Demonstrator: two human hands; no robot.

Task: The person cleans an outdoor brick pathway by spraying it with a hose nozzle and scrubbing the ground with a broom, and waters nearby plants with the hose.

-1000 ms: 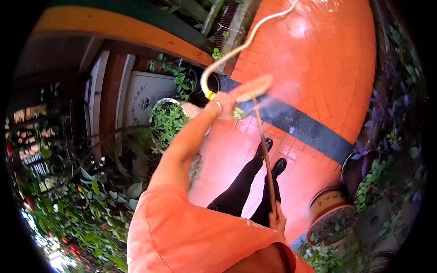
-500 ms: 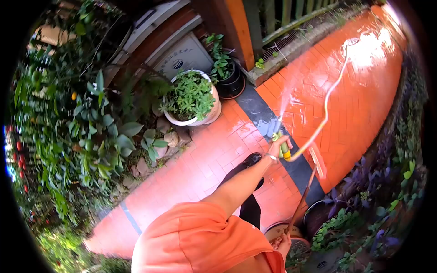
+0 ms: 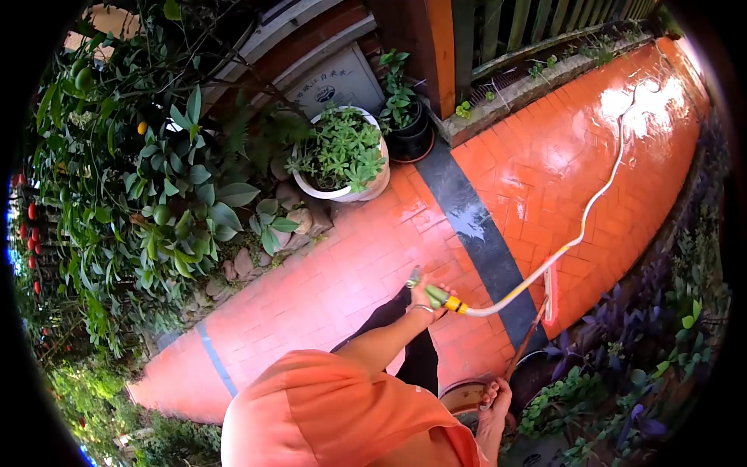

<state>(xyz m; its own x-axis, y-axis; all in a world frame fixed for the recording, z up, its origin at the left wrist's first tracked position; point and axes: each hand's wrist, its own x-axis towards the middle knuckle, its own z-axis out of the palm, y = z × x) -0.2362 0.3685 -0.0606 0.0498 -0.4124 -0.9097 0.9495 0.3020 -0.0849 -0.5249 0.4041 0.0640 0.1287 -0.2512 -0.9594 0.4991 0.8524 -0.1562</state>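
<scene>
My left hand [image 3: 426, 296], with a bracelet at its wrist, is wrapped round a green hose spray nozzle [image 3: 437, 296]. The nozzle's grey tip points to the upper left, and no clear jet shows from it. From a yellow connector the pale hose [image 3: 589, 215] runs over the wet tiles to the far right. Low on the right, my right hand [image 3: 495, 395] grips a thin brown stick [image 3: 526, 342]. At its far end a flat pinkish head [image 3: 552, 296], a brush or squeegee, rests on the tiles.
Wet orange tiles [image 3: 537, 179] are crossed by a dark strip [image 3: 484, 233]. A white pot [image 3: 372, 183] and a black pot [image 3: 411, 140] stand by the wall. Leafy shrubs and stones border the left; purple plants [image 3: 603, 335] and pots line the right.
My left hand has swung left and down with the nozzle, which now points more to the left. The spray seen earlier is no longer visible. My right hand still holds the stick.
</scene>
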